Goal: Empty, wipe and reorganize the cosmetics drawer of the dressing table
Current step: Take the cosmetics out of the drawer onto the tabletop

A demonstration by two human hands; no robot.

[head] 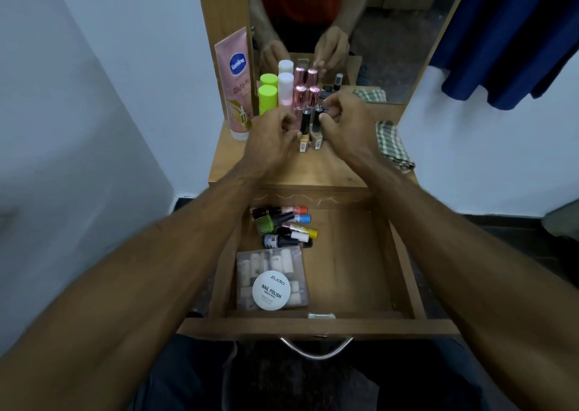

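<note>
The wooden drawer (344,254) is pulled out below the dressing table top (313,169). In its left half lie several nail polish bottles (283,227), a clear pouch of small bottles (272,272) and a round white nail polish remover tub (272,290). On the table top my left hand (275,135) pinches a foundation bottle with a black cap (304,135). My right hand (344,119) grips a second black-capped foundation bottle (318,135) beside it and a small dark-capped item. Behind stand a green-capped bottle (268,99), a white-capped bottle (285,88) and two rose-gold-capped bottles (307,95).
A pink Vaseline tube (238,88) leans upright at the table's left back. A checked cloth (393,146) lies on the right edge of the table. The mirror (360,34) behind reflects the bottles and hands. Blue fabric (507,37) hangs at the right. White walls flank the table.
</note>
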